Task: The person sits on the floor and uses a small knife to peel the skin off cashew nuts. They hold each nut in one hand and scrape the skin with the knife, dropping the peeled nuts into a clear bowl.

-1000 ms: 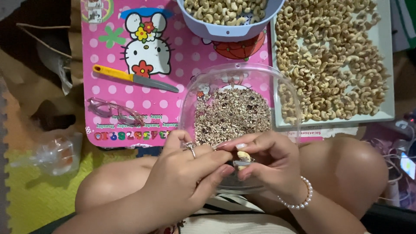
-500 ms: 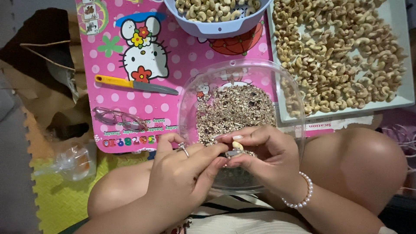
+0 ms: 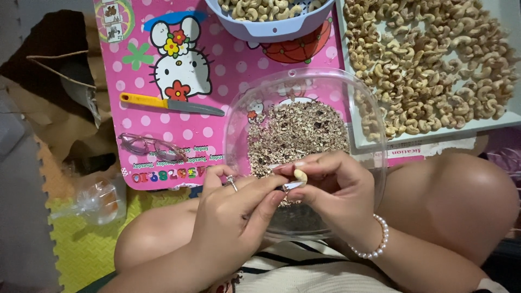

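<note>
Closest to the camera, over the person's lap, the left hand (image 3: pixel 236 217) and the right hand (image 3: pixel 336 198) meet above the near rim of a clear plastic bowl (image 3: pixel 374 135), which serves here as the landmark. The right hand, with a pearl bracelet (image 3: pixel 374 247) at its wrist, pinches a single pale cashew (image 3: pixel 300 176) between thumb and fingertips, so the nut sits just over the bowl's near edge. The left hand, wearing a ring (image 3: pixel 232 183), is closed around a small blade (image 3: pixel 293 185) whose light tip touches the cashew; how much of the tool lies inside the fist cannot be told. Inside the bowl lies a heap of brownish skin flakes (image 3: pixel 296 130), partly covered by the hands. The bowl rests between the bare knees, its far side over a pink dotted mat (image 3: pixel 228 65) printed with a cartoon cat. Left of the bowl on that mat lie a pair of thin-framed glasses (image 3: pixel 152 146) and, a little farther, a knife with a yellow handle (image 3: pixel 171 104). Well left of the bowl, off the mat on a yellow-green foam floor tile (image 3: pixel 87 255), sits a crumpled clear plastic bag (image 3: pixel 100 198), with brown paper bags (image 3: pixel 49 92) beyond it. Right of and beyond the bowl, a white tray (image 3: pixel 461 127) holds a wide spread of peeled cashews (image 3: pixel 434 59). Straight beyond the bowl, at the top edge, a blue-grey colander (image 3: pixel 271 30) holds more cashews
</note>
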